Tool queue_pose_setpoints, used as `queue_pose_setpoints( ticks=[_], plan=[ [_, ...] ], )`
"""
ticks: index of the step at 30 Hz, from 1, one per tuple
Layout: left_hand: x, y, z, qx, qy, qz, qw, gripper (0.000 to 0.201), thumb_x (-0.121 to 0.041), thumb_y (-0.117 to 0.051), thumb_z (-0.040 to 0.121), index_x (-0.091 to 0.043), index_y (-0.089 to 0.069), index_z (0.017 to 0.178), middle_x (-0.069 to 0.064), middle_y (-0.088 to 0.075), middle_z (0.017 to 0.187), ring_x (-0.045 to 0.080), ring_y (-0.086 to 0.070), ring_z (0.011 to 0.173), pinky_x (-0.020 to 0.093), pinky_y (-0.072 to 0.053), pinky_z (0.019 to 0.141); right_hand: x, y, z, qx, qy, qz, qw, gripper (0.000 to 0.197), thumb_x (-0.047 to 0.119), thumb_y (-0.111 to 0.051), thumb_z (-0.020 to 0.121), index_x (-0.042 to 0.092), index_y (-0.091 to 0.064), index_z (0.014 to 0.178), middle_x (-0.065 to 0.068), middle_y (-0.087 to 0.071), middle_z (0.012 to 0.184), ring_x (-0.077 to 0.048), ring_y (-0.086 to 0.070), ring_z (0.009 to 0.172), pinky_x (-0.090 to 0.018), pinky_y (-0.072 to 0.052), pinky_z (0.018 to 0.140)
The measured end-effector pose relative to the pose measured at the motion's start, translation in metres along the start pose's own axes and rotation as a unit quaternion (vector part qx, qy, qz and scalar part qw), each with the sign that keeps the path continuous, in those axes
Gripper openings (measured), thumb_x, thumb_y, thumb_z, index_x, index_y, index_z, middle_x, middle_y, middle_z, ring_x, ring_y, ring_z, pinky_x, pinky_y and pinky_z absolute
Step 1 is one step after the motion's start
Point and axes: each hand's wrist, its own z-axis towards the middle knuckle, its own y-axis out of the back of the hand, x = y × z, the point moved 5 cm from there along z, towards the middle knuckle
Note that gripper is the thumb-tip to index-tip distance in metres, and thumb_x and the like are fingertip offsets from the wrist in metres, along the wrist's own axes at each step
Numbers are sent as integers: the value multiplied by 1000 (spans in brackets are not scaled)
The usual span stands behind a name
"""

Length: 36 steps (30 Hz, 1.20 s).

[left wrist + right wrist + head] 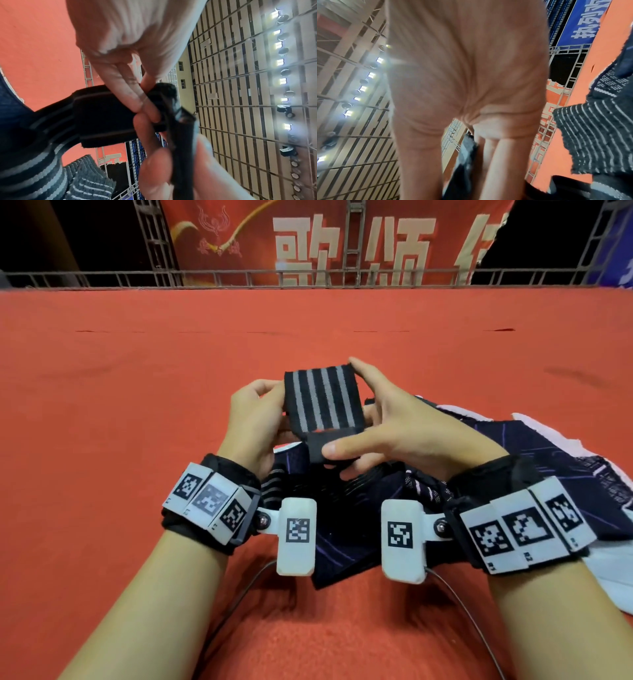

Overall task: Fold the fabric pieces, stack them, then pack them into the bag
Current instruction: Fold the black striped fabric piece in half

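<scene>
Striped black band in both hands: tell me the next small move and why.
Probably press the folded end flat. The striped band is held above the carpet by the left hand and right hand, and its near end is already turned over under the right thumb.

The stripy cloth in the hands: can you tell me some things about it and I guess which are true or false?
1. Both hands hold the stripy cloth. True: the left hand and the right hand each grip a side.
2. The cloth is black with grey stripes. True.
3. The cloth lies flat on the carpet. False: it is held up above the red carpet.
4. The carpet is blue. False: it is red.
5. More dark fabric lies under the hands. True.
</scene>
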Motion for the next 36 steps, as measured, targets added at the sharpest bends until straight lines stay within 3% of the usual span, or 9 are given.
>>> queue_pose_setpoints(
  ticks=[4, 6, 8, 13, 17, 20, 25, 30, 36],
  plan=[
    [-13, 12, 5, -15, -146, 168, 975, 42, -11, -75, 81, -25, -62, 119, 2, -59, 104, 11, -62, 80, 22, -53, 62, 5, 13, -1, -55, 35, 67, 996, 98, 4, -79, 81, 34, -23, 157, -14, -77, 106, -35, -76, 88, -40, -63, 65],
    [-21, 2, -1, 93, -261, 260, 925, 63, -13, -80, 77, -35, -59, 131, -3, -48, 134, 6, -52, 123, 22, -44, 103, 7, 18, -2, -66, 42, 100, 992, 70, 12, -77, 80, 19, -46, 143, -13, -77, 103, -33, -76, 84, -34, -62, 61],
    [-19, -11, -8, 211, -292, 240, 901, 50, -13, -80, 79, -26, -67, 126, -5, -54, 143, 6, -44, 140, 31, -34, 117, 7, 18, -1, -59, 50, 108, 991, 41, 19, -76, 79, 12, -65, 118, -9, -76, 99, -29, -76, 83, -31, -61, 60],
    [-15, -13, -8, 189, -243, 161, 938, 10, -2, -70, 90, -10, -73, 84, 2, -70, 79, 6, -61, 78, 22, -48, 72, 5, 18, -5, -35, 37, 21, 998, 30, 31, -77, 84, 19, -76, 111, -4, -77, 104, -19, -70, 75, -31, -58, 59],
    [-5, -15, -5, 193, -207, 217, 934, 21, 1, -64, 93, -10, -69, 76, 1, -64, 70, 5, -53, 68, 23, -42, 61, 6, 27, -4, -120, 64, -144, 980, 26, 37, -82, 82, 31, -80, 107, 9, -71, 73, -7, -50, 53, -21, -42, 52],
    [0, -18, -4, 199, -152, 203, 947, 14, -5, -68, 92, 1, -69, 80, 3, -64, 73, 9, -56, 68, 23, -44, 59, 4, 31, 4, -177, 108, -236, 950, 26, 45, -85, 76, 40, -80, 101, 15, -60, 83, 0, -50, 66, -17, -35, 64],
    [3, -16, -5, 216, -93, 206, 950, 27, -11, -72, 87, 12, -59, 80, 9, -53, 69, 15, -47, 61, 26, -33, 50, -3, 29, 11, -183, 159, -197, 950, 18, 27, -88, 77, 30, -83, 94, 9, -74, 90, -26, -62, 73, -31, -49, 68],
    [6, -21, -12, 224, -67, 220, 947, 29, -11, -71, 87, 14, -57, 85, 11, -54, 73, 18, -49, 69, 33, -35, 62, -8, 32, 13, -178, 99, -214, 955, 1, 23, -80, 87, 24, -79, 86, 0, -74, 72, -11, -59, 61, -24, -49, 53],
    [13, -12, -1, 133, -5, 195, 972, 13, -2, -65, 86, 10, -68, 89, 19, -75, 84, 24, -67, 74, 33, -49, 68, -3, 22, 17, -265, 180, -289, 902, 9, 38, -61, 94, 35, -64, 86, 20, -67, 82, -2, -60, 71, -39, -51, 72]
  ],
)
